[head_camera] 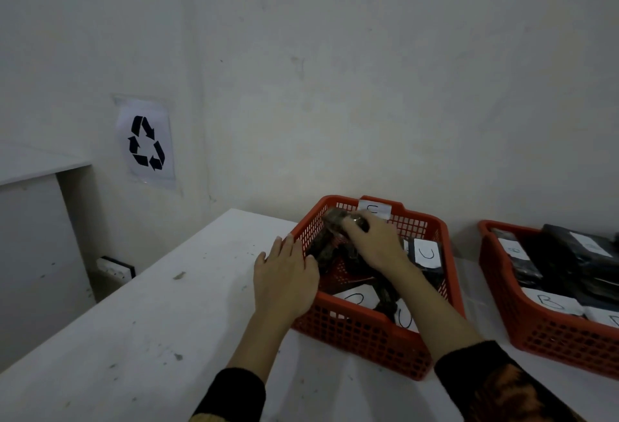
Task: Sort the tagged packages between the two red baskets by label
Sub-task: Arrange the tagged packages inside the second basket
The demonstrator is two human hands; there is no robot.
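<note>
My right hand (375, 244) is down in the left red basket (361, 338), fingers curled round a dark package (331, 237) near its far-left corner. My left hand (284, 274) rests flat on the rim, fingers straight. The other red basket (542, 331) sits just right on the white surface (134, 321), full of tagged packages (576, 254).

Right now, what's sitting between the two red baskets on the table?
Nothing: in the head view only a bare strip of white table separates the left basket from the right basket.
</note>
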